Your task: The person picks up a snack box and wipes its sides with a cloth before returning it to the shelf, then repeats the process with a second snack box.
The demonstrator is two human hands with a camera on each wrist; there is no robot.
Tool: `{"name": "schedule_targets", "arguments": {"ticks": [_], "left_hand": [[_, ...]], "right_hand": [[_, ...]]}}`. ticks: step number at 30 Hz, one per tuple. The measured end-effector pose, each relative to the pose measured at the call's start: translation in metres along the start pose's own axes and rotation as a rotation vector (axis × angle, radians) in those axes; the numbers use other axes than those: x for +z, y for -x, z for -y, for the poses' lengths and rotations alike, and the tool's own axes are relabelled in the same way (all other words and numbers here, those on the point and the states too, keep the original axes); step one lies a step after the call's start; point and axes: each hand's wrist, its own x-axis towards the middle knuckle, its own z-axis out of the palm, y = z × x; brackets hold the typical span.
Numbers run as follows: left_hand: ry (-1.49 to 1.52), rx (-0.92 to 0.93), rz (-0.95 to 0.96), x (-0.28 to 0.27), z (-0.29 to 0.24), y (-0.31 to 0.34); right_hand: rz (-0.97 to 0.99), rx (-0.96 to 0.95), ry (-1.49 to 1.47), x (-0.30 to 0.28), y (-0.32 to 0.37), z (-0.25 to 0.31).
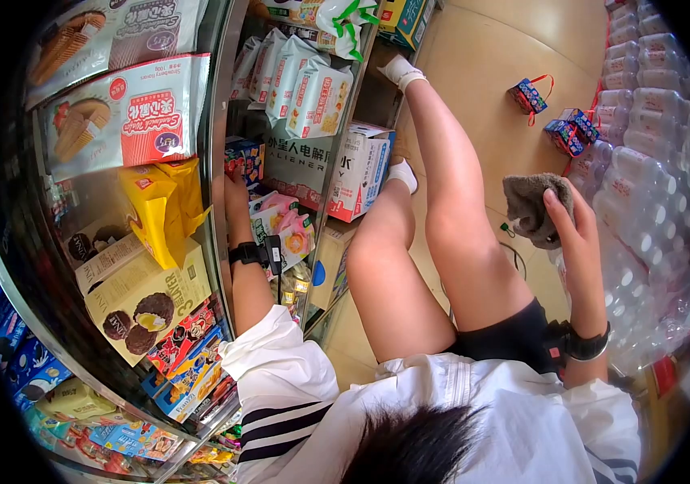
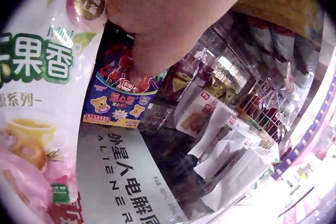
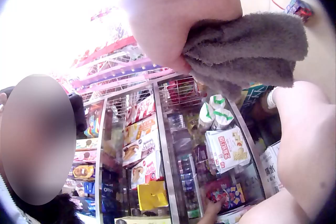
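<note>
My left hand reaches into the shelf at a small dark-blue snack box with cartoon bears on its front. In the left wrist view the thumb bends down against the top of the box, by its red trim; the other fingers are hidden. The box sits beside a white-and-pink snack bag and a large pale drink carton. Out over the floor, my right hand grips a folded grey-brown cloth, the thumb side showing on it.
Wafer packs, a yellow bag and a cookie box fill the glass-fronted shelf at left. White snack packs stand above the carton. Small blue boxes lie on the floor near wrapped bottles.
</note>
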Motion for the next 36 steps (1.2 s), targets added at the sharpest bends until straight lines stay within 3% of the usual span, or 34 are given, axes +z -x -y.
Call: {"name": "schedule_targets", "arguments": {"ticks": [8,10,13,15,17,19,20,23,24,27,29,33,36], "left_hand": [[-0.012,-0.028,0.02,-0.008,-0.012,0.007],[0.116,0.025,0.012,0.004,0.003,0.002],[-0.039,0.114,-0.124,0.009,0.002,0.001],[0.031,0.14,-0.123,0.011,-0.008,0.008],[0.1,0.417,-0.371,0.013,-0.028,0.026],[0.179,0.489,-0.342,0.001,-0.063,0.065],[0.247,0.565,-0.316,-0.007,-0.082,0.088],[0.438,0.481,-0.118,-0.02,-0.106,0.151],[0.505,0.454,-0.095,-0.022,-0.11,0.168],[0.636,0.414,-0.017,-0.017,-0.115,0.208],[0.628,0.401,0.019,-0.015,-0.124,0.222],[0.608,0.361,0.029,-0.015,-0.125,0.215],[0.656,0.293,0.034,-0.011,-0.12,0.216]], "right_hand": [[0.032,0.004,-0.015,-0.005,-0.004,-0.012],[0.042,0.015,-0.006,-0.006,-0.003,-0.012],[0.016,0.048,-0.041,-0.01,-0.006,-0.019],[-0.008,0.078,-0.021,-0.017,-0.015,-0.034],[-0.021,0.106,-0.002,-0.025,-0.029,-0.059],[-0.137,0.29,0.174,-0.037,-0.051,-0.097],[-0.14,0.284,0.182,-0.044,-0.064,-0.12],[-0.196,0.294,0.317,-0.073,-0.115,-0.189],[-0.242,0.199,0.503,-0.081,-0.135,-0.211],[-0.211,0.024,0.868,-0.1,-0.187,-0.224],[-0.289,0.054,1.015,-0.103,-0.218,-0.213],[-0.385,0.124,1.098,-0.098,-0.279,-0.215],[-0.322,0.18,1.058,-0.091,-0.312,-0.239]]}}
